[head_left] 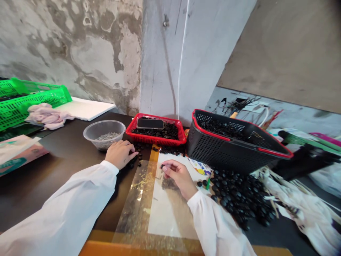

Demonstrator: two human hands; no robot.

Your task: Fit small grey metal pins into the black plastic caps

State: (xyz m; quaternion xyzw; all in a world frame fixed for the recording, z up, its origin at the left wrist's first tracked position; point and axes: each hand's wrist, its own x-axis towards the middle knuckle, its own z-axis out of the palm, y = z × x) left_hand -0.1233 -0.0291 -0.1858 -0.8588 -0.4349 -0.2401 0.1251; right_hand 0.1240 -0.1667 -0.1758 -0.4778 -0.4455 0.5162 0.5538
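Note:
My right hand (179,177) pinches a small round black piece (162,166) between thumb and fingertips, above a white sheet (170,217) under clear plastic. My left hand (119,153) rests beside the clear plastic bowl (92,137), its fingers bent and a little apart. Just past its fingertips, small black pieces (140,163) lie on the dark table; nothing shows in this hand. Small grey parts (108,136) lie in the bowl. To the right spreads a large heap of round black pieces (237,192).
Behind my hands stands a red basket (170,143) of black parts with a phone (150,123) on it. A tall black basket (210,149) with a red rim holds more. Green crates (37,97), a pink cloth (48,115) and a tissue pack (23,156) are left; white cloth (306,209) lies right.

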